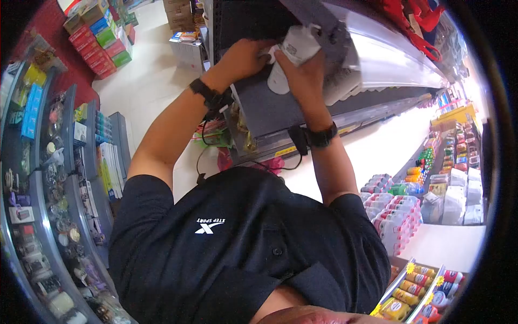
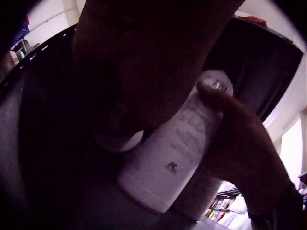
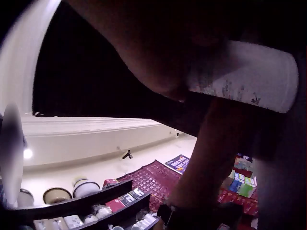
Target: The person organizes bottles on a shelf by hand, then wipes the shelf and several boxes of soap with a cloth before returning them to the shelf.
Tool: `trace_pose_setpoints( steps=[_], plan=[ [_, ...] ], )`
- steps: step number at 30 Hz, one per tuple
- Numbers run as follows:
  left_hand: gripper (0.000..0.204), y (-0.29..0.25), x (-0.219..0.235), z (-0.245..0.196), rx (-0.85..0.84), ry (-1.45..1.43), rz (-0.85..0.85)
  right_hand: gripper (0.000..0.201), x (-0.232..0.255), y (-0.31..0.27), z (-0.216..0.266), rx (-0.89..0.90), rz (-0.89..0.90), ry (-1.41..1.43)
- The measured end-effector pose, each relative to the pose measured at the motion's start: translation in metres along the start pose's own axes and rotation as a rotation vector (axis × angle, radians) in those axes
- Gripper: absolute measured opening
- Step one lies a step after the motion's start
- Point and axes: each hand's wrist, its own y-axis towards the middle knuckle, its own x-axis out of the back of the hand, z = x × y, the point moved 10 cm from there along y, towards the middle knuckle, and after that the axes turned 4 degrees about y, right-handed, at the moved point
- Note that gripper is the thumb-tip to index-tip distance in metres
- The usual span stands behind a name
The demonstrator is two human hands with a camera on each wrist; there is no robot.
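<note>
Above a dark grey shelf board, my right hand [image 1: 310, 78] grips a white printed bottle [image 1: 299, 46], thumb laid across its side. The thumb and printed side of this bottle [image 2: 168, 158] also show in the left wrist view. Below it in the head view is another white, round-ended cylinder [image 1: 278, 81]. My left hand [image 1: 245, 58] has its fingers curled at a small white part beside the right thumb. Under the dark left hand [image 2: 139, 72], a white curved edge [image 2: 130, 143] peeks out. The right wrist view shows the bottle [image 3: 244, 76] under my shadowed right hand [image 3: 153, 57].
Around the hands is a dark shelf unit [image 1: 270, 110] with a price-strip edge. Shelves of small goods [image 1: 54, 178] line the left. Stacked boxes [image 1: 100, 40] stand at the back left. Shrink-wrapped bottle packs [image 1: 396, 216] are at the right. A cable [image 1: 291, 162] hangs near the wrists.
</note>
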Motion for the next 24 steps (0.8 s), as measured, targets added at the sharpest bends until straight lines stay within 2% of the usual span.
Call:
trace_pose_setpoints(
  steps=[1,2,4,5,7,8,9,10,11,13,14,16,17,19,21,23,24],
  plan=[
    [0.032,-0.003,0.02,-0.011,-0.025,-0.024,-0.055,0.06,0.011,-0.012,0.003,-0.097,-0.086,0.011],
    [0.032,0.0,0.027,-0.014,-0.033,-0.035,-0.042,0.06,0.017,-0.021,0.014,-0.11,-0.095,0.0],
    [0.039,0.001,0.065,-0.023,-0.087,0.009,-0.278,0.076,0.033,-0.038,0.028,-0.129,-0.113,-0.061],
    [0.039,0.005,0.072,-0.026,-0.093,-0.008,-0.264,0.099,0.039,-0.05,0.024,-0.203,-0.114,-0.014],
    [0.048,0.024,0.084,-0.035,-0.07,0.147,-0.169,0.098,0.049,-0.057,0.043,-0.24,-0.164,0.025],
    [0.048,0.036,0.095,-0.044,-0.08,0.133,-0.166,0.098,0.054,-0.058,0.049,-0.263,-0.206,0.079],
    [0.046,0.049,0.092,-0.056,-0.085,0.139,-0.019,0.094,0.063,-0.062,0.042,-0.194,-0.211,-0.09],
    [0.045,0.057,0.081,-0.064,-0.093,0.146,0.128,0.094,0.067,-0.066,0.034,-0.197,-0.222,-0.107],
    [0.045,0.064,0.069,-0.065,-0.109,0.133,0.129,0.091,0.073,-0.07,0.028,-0.21,-0.257,-0.11],
    [0.038,0.069,0.061,-0.094,-0.487,0.091,-0.185,0.088,0.081,-0.074,0.027,-0.224,-0.3,-0.13],
    [0.038,0.074,0.047,-0.096,-0.494,0.077,-0.189,0.085,0.08,-0.075,0.027,-0.235,-0.299,-0.089],
    [0.036,0.062,0.057,-0.115,-0.637,0.018,-0.468,0.083,0.081,-0.078,0.024,-0.249,-0.287,-0.056],
    [0.036,0.058,0.052,-0.115,-0.63,0.014,-0.471,0.082,0.082,-0.08,0.021,-0.237,-0.281,-0.066],
    [0.036,0.058,0.054,-0.11,-0.47,-0.06,-0.395,0.082,0.08,-0.083,0.018,-0.222,-0.284,-0.072],
    [0.037,0.057,0.05,-0.109,-0.474,-0.066,-0.414,0.083,0.079,-0.089,0.01,-0.285,-0.269,-0.13],
    [0.039,0.047,0.043,-0.104,-0.479,-0.069,-0.432,0.085,0.076,-0.094,0.012,-0.251,-0.267,-0.171],
    [0.048,0.05,0.03,-0.085,-0.338,-0.291,-0.303,0.086,0.073,-0.095,0.015,-0.217,-0.255,-0.212]
  ],
)
